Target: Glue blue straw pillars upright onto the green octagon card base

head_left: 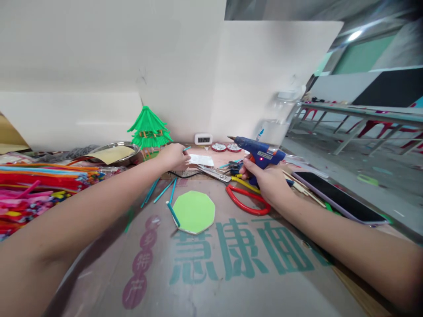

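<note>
My right hand grips a blue hot glue gun, nozzle pointing left, its red light on. My left hand pinches a short teal stick next to a white paper piece. A light green cardboard polygon lies on the brown cardboard sheet between my arms, with one teal stick at its left edge. More teal sticks lie beside my left forearm. A green tiered paper pagoda stands behind my left hand.
Red-handled scissors lie under my right hand. A phone lies at the right. Colourful pipe cleaners pile at the left, behind them a metal dish. A small digital clock sits by the white wall.
</note>
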The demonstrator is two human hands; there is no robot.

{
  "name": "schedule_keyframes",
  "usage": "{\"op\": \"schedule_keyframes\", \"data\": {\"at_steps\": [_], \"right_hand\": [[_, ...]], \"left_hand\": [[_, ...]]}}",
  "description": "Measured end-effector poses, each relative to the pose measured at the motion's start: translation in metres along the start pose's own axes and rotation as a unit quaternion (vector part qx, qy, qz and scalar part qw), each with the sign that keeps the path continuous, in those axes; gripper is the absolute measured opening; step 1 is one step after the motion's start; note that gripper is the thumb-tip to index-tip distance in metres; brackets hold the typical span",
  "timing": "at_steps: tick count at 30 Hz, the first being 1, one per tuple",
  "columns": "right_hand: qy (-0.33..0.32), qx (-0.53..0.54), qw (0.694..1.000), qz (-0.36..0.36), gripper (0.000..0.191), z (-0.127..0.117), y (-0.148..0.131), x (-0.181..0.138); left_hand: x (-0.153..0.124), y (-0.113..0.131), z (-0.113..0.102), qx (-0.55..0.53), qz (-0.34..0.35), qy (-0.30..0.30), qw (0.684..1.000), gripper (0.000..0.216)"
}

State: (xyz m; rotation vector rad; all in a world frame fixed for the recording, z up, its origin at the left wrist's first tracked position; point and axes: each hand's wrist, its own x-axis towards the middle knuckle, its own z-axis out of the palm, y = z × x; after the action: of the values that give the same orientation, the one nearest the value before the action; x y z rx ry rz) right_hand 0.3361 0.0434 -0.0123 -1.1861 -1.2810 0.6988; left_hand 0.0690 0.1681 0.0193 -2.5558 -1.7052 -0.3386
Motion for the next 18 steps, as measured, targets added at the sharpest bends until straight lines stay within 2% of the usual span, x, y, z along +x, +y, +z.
{"op": "schedule_keyframes", "data": {"at_steps": [4, 6, 9, 11, 14, 16, 18], "right_hand": [[-0.020, 0.009, 1.000, -0.008, 0.037, 0.001, -0.004, 0.000], [-0.051, 0.019, 0.998, -0.010, 0.035, 0.000, -0.010, -0.001], [-0.112, 0.020, 0.993, -0.024, 0.035, -0.004, -0.026, -0.004], [-0.131, 0.012, 0.991, -0.038, 0.034, -0.008, -0.036, -0.009], [-0.136, -0.018, 0.989, -0.049, 0.034, -0.014, -0.047, -0.019], [-0.133, -0.048, 0.989, -0.051, 0.036, -0.015, -0.048, -0.026], [-0.133, -0.072, 0.988, -0.038, 0.038, -0.014, -0.044, -0.030]], "left_hand": [[-0.019, -0.003, -0.017, -0.010, 0.004, -0.012, 1.000, 0.030], [-0.040, -0.008, -0.027, -0.024, 0.005, -0.022, 0.999, 0.032], [-0.084, -0.017, -0.035, -0.053, 0.019, 0.006, 0.998, 0.034], [-0.117, -0.020, -0.035, -0.088, 0.025, 0.007, 0.996, 0.037], [-0.154, -0.021, -0.029, -0.135, 0.085, -0.029, 0.987, 0.039], [-0.165, -0.021, -0.025, -0.147, 0.122, -0.037, 0.981, 0.038], [-0.167, -0.021, -0.023, -0.155, 0.127, -0.031, 0.979, 0.037]]}}
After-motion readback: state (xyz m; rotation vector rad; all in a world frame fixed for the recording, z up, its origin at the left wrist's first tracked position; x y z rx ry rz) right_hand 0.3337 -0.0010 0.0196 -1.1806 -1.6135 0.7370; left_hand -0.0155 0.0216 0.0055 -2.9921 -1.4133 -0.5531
